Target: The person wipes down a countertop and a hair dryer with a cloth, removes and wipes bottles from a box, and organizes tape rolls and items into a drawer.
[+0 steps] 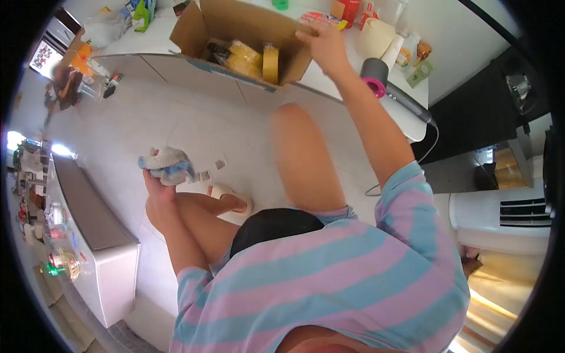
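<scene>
My left hand (159,187) is closed around a bunched white-and-blue knitted item (169,165), held out over the floor at left; small pale squares show beside it, and I cannot tell whether they are attached. At the upper right, my right hand (325,52) grips the right edge of an open cardboard box (253,22), fingers bent over the rim. The box stands at the front edge of a white counter (138,40). Inside it lie yellow tape rolls (271,63), some in clear wrapping, and a dark wrapped thing.
A grey-and-pink hair dryer (375,76) lies on the counter right of the box, its cord hanging down. Bottles and packets stand behind it. Plastic bags (106,28) rest at the counter's left. A white cabinet (109,276) stands at lower left. Another person (65,85) is at far left.
</scene>
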Motion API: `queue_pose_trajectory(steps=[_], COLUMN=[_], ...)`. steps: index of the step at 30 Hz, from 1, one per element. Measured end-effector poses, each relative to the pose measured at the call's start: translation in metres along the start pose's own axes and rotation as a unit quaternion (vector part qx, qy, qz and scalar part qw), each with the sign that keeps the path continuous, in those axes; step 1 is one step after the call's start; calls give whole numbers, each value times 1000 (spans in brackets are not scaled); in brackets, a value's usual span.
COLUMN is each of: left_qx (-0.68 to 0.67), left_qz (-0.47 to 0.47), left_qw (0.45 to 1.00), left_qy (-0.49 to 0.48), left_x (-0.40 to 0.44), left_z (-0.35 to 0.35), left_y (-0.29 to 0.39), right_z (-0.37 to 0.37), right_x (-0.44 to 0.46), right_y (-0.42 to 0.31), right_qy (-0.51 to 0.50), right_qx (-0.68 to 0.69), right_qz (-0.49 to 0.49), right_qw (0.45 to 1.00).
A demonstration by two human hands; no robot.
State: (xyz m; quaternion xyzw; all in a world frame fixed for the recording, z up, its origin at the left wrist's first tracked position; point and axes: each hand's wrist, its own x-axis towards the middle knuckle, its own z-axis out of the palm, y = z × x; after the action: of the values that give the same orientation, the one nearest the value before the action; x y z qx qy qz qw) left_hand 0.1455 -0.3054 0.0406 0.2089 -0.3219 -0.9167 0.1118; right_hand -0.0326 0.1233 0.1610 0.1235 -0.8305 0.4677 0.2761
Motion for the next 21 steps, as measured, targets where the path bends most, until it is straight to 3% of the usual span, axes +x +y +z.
queue_pose_trajectory(steps=[2, 5, 6, 10, 17, 20, 21], left_qx=[14, 9, 7, 27, 47, 61, 96], left_qz=[-10, 3, 4, 26, 45, 17, 20], left_qw=[1000, 1000, 1000, 993, 987, 982, 982], left_qy=[-17, 11, 27, 116, 145, 177, 159], left_x=[-2, -12, -16, -42, -54, -47, -36], left_z=[-1, -5, -7, -4, -31, -25, -36], left_y=[-1, -5, -5, -3, -5, -11, -12], right_z=[19, 29, 43, 65, 85, 91, 90], right_x=[-7, -33, -39, -74, -169, -229, -243], right_y=[5, -29, -17, 4, 122, 215, 237], right_qy=[56, -37, -33, -119, -243, -162, -185], right_qx=[-23, 31, 22, 44, 20, -113, -118], right_qz=[-100, 14, -22, 85, 265, 119, 202], right_qw=[993, 999, 999, 988, 933, 973, 954])
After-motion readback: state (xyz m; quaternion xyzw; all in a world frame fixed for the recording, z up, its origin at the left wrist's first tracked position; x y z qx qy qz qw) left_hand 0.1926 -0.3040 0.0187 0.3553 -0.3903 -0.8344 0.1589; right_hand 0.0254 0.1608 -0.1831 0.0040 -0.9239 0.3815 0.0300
